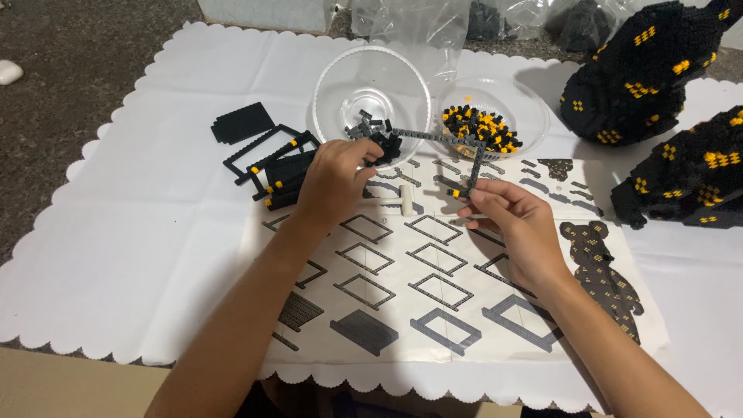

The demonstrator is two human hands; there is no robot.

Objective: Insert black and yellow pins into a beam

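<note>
Black brick frame (pixel 457 159), half-built, pinched by right hand (pixel 515 224) near instruction sheet (pixel 464 310) top edge; left hand (pixel 333 182) closed on loose bricks (pixel 379 139) beside clear bowl (pixel 371 85). Finished frames (pixel 271 166) stacked left; more remaining.

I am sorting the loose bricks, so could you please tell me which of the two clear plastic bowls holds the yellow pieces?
The right-hand clear plastic bowl, nearer the big black models, holds mixed black and yellow bricks; the left clear bowl holds only dark ones.

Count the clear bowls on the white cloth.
2. One bowl sits above the left hand, holding a few dark bricks. The other, right of it, holds black and yellow bricks. None appears hidden.
</note>
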